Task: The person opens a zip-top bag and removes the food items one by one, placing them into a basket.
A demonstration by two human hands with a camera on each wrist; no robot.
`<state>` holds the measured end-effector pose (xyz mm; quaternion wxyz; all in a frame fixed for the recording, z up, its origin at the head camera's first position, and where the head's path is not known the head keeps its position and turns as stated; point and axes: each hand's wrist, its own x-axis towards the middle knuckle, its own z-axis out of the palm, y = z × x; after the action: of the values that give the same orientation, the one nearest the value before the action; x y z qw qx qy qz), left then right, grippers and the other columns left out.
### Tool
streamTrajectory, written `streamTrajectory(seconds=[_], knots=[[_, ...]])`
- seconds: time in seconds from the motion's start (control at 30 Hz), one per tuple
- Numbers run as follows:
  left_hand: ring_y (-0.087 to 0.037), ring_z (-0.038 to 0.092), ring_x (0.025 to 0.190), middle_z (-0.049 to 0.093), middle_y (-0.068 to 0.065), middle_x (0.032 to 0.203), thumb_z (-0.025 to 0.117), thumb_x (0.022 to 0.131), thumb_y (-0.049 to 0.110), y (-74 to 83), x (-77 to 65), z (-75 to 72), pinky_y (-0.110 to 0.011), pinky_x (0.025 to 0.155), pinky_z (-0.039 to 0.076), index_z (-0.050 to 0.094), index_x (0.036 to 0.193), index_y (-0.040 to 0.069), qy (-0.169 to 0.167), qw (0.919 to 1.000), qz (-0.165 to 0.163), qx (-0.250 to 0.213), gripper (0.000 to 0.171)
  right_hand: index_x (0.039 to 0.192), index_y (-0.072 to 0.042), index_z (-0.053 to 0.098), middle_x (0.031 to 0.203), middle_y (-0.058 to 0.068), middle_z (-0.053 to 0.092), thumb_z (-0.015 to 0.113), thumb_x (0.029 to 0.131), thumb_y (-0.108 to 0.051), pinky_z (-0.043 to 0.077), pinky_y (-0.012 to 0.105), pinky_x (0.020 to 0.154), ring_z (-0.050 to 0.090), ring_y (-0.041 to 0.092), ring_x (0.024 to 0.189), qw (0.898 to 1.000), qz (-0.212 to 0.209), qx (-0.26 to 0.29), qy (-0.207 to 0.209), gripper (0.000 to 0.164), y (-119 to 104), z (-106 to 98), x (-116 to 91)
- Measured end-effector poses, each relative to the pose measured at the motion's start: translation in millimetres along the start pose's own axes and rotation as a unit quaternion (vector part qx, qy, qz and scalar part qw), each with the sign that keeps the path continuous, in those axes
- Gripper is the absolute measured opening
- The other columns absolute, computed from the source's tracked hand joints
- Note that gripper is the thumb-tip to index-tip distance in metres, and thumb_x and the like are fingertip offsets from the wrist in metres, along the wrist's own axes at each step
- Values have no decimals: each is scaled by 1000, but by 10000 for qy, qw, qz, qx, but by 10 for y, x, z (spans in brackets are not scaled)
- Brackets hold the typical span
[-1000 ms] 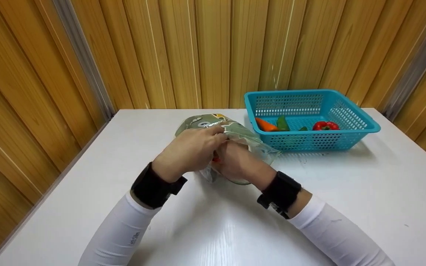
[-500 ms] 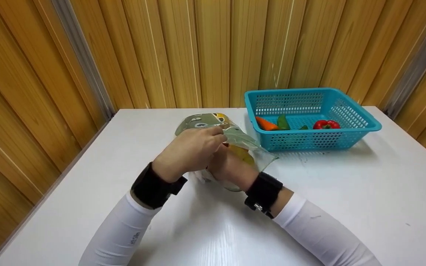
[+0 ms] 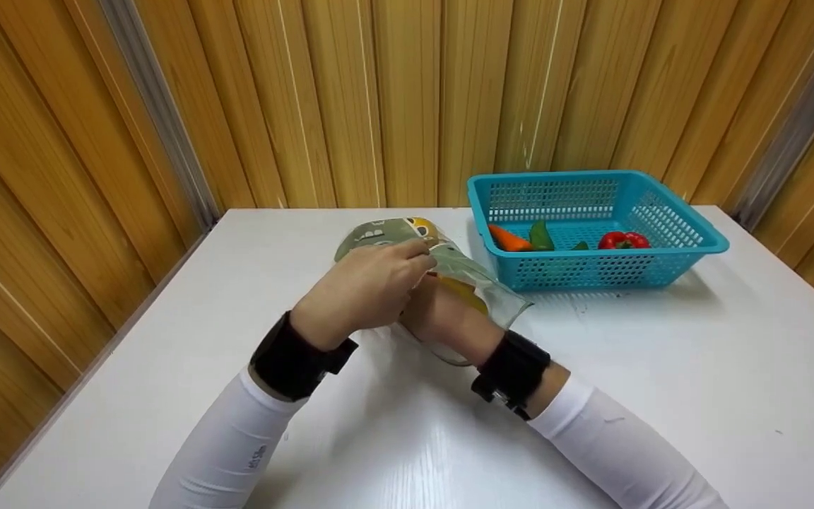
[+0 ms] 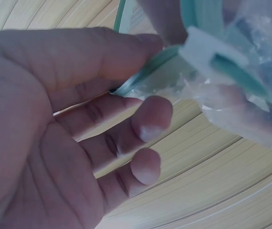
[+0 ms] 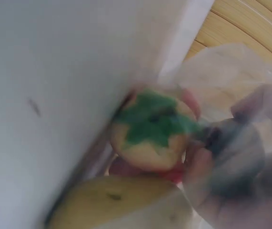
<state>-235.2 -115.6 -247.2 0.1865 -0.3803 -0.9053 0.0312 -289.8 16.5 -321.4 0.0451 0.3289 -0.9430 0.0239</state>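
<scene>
A clear zip bag (image 3: 460,258) with a green cartoon print lies mid-table. My left hand (image 3: 379,283) pinches its green-edged mouth between thumb and forefinger; a white zip slider (image 4: 212,52) sits beside them in the left wrist view. My right hand (image 3: 432,307) reaches into the bag, its fingers hidden from the head view. Through the right wrist camera, blurred, the fingers curl round a dark rounded thing (image 5: 236,157) whose kind I cannot tell. Close to it are a pale round fruit (image 5: 150,155) with a green star-shaped top and a yellow, potato-like thing (image 5: 121,205).
A turquoise basket (image 3: 605,272) stands at the back right of the white table (image 3: 167,339). It holds an orange carrot-like vegetable (image 3: 509,239), a green pepper (image 3: 540,235) and a red bell pepper (image 3: 622,240). A wood-look wall (image 3: 407,106) rises behind.
My right hand has shifted left and deeper into the bag, and more of the yellow thing shows beside it. My left hand keeps its pinch on the bag in the same place.
</scene>
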Motion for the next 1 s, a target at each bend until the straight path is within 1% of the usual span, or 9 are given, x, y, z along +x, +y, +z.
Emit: streamTrajectory(seconds=[0.1,0.27,0.4,0.47,0.57,0.63,0.73,0.9,1.0], knots=[[-23,65,112,65,-7,128,62,84,-3,3,0,-5,-41,81,58,69,108,8,32,10000,14,-20,26,154,-10,34,154,12,37,50,103,-36,33,45,110,38,27,128,9953,38,947,212,60,40,-15,-26],[-23,66,109,64,-7,128,68,79,-4,3,-8,-6,-41,81,58,70,108,8,94,9999,41,14,31,150,-7,41,151,8,47,58,99,-33,38,38,111,47,22,126,9880,-117,1411,613,59,69,13,-19],[-23,67,106,65,-7,125,72,75,-4,3,-8,-7,-41,81,58,69,107,8,129,9999,70,48,34,146,-5,46,144,8,55,63,97,-30,42,36,107,52,20,121,9857,-245,1416,886,58,88,30,-9],[-24,67,107,64,-7,128,74,74,-3,6,-9,-12,-40,82,58,69,106,7,171,9998,69,29,35,142,-4,50,137,9,60,62,96,-30,49,35,96,56,19,113,9857,-254,1378,939,54,95,22,-11],[-25,67,109,64,-8,129,78,73,-1,9,-13,-18,-41,84,58,69,110,6,206,9998,34,-9,39,141,-5,52,134,9,62,60,96,-30,53,34,83,60,19,106,9860,-283,1307,1000,52,106,-4,-17],[-25,66,112,64,-8,130,79,73,0,11,-18,-25,-41,86,57,68,114,6,253,9997,-3,-49,43,142,-5,52,134,9,62,59,97,-30,54,34,78,61,19,103,9860,-343,1278,1015,52,113,-34,-20],[-25,66,110,63,-8,128,78,75,3,9,-24,-29,-41,86,57,66,120,7,282,9995,-82,-86,46,145,-6,49,140,8,59,61,97,-29,54,35,89,58,20,110,9886,-385,1131,917,54,129,-92,-26],[-26,67,95,61,-9,123,76,82,11,8,-23,-9,-41,80,57,60,126,10,301,9993,-200,-73,46,143,-8,49,141,5,56,63,97,-28,47,37,104,53,20,117,9945,-299,729,693,52,153,-189,-48],[-27,67,85,59,-10,120,77,81,8,14,-21,10,-41,76,58,57,127,9,285,9989,-342,-112,50,143,-12,51,138,2,57,60,98,-33,47,36,104,53,17,115,9942,-154,820,679,51,157,-229,-80]])
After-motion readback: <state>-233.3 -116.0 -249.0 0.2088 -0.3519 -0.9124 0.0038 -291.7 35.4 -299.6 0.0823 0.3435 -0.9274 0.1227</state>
